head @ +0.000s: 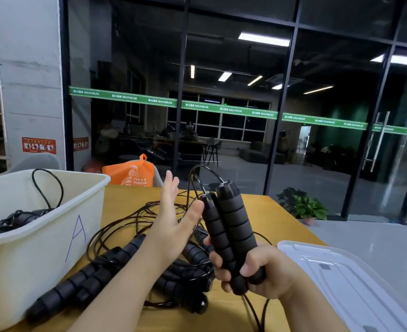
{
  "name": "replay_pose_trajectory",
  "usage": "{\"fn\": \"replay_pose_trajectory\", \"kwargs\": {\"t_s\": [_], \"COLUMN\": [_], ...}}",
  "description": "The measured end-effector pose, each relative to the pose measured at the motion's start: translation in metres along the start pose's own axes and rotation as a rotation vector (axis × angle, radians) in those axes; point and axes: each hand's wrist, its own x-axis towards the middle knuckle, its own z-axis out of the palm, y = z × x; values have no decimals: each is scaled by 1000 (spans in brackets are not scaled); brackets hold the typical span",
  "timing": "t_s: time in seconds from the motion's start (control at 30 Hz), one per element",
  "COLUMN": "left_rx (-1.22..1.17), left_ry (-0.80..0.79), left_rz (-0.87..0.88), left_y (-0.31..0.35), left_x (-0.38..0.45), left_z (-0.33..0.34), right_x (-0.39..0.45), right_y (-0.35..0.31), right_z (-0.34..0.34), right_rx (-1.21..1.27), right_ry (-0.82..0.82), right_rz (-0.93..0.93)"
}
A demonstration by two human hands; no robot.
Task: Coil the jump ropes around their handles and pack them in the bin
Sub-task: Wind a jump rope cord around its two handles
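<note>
While one coiled rope (18, 218) already lies in the bin (54, 226) at our left, several jump ropes (130, 257) sit loose and tangled on the surface (284, 219) beside it, so we judge the job well short of done. Our right hand (252, 271) grips a pair of handles (229, 233) upright, cable looping off their tops unwound. Our left hand (173, 216) is raised with fingers straight, holding nothing, thumb just beside the handles.
</note>
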Motion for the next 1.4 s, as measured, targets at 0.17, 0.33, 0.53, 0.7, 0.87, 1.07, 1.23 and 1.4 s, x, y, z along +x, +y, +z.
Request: {"fn": "replay_pose_trajectory", "kwargs": {"t_s": [0.17, 0.33, 0.53, 0.7, 0.87, 1.07, 1.23, 1.4], "left_rx": [-84, -51, 188, 365, 492, 551, 845, 905], "left_ry": [-36, 18, 172, 258, 234, -97, -331, -284], "left_rz": [50, 109, 95, 165, 267, 334, 258, 260], "left_y": [7, 7, 5, -4, -3, 4, 5, 0], "left_x": [-2, -4, 1, 3, -1, -16, -21, -23], "left_z": [-1, -6, -11, -14, -5, 25, 34, 42], "right_x": [0, -2, 0, 5, 8, 13, 14, 11], "right_y": [1, -1, -1, 4, 6, 4, 4, 3], "right_z": [0, 2, -1, 0, 2, 8, 5, 9], "right_rx": [-12, -56, -52, -85, -43, 204, 446, 426], "right_ry": [-99, -117, -138, 84, 286, 432, 537, 612], "right_rz": [84, 191, 105, -10, -152, -287, -339, -335]}}
